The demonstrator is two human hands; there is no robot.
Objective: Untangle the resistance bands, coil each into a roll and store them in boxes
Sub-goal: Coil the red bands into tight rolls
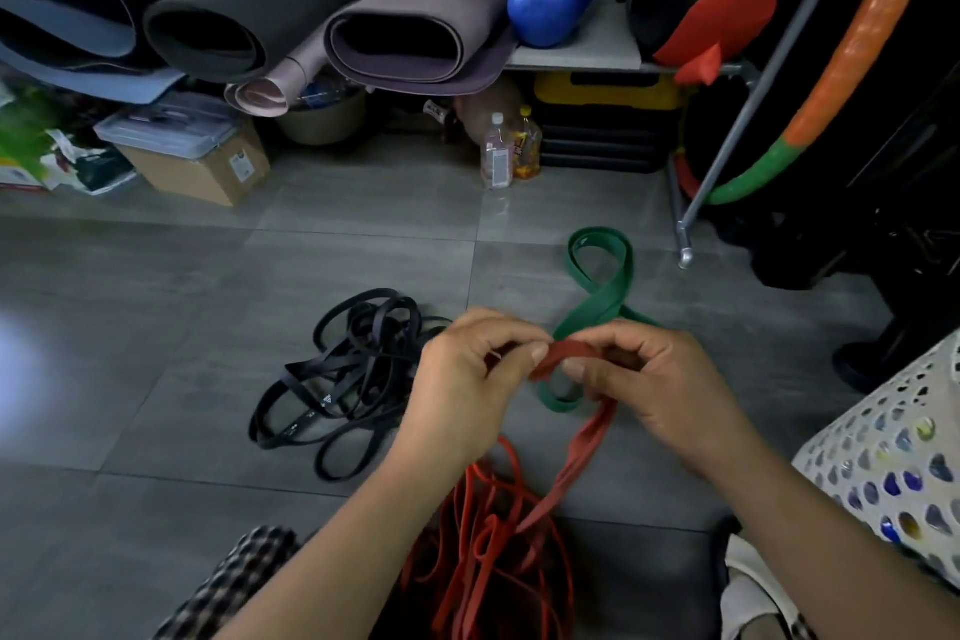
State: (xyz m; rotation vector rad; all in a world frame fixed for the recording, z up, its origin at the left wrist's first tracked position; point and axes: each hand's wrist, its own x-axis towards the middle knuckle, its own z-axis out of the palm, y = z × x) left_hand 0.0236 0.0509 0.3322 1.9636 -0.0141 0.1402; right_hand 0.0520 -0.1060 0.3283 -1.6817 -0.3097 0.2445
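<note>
A red resistance band (563, 353) is pinched at its folded end between my left hand (467, 379) and my right hand (660, 379), held above the floor. Its loose length hangs down toward a tangled heap of red bands (493, 551) between my knees. A green band (602, 296) lies twisted in a figure eight on the tiles just beyond my hands, partly hidden by them. A tangle of black bands (348, 374) sits on the floor to the left of my left hand.
A white perforated basket (893, 457) stands at the right. A cardboard box (202, 166) with a clear lidded container on it sits at the back left. Rolled mats (415, 31) lie on a shelf; two bottles (498, 151) and a metal rack leg (685, 234) stand beyond.
</note>
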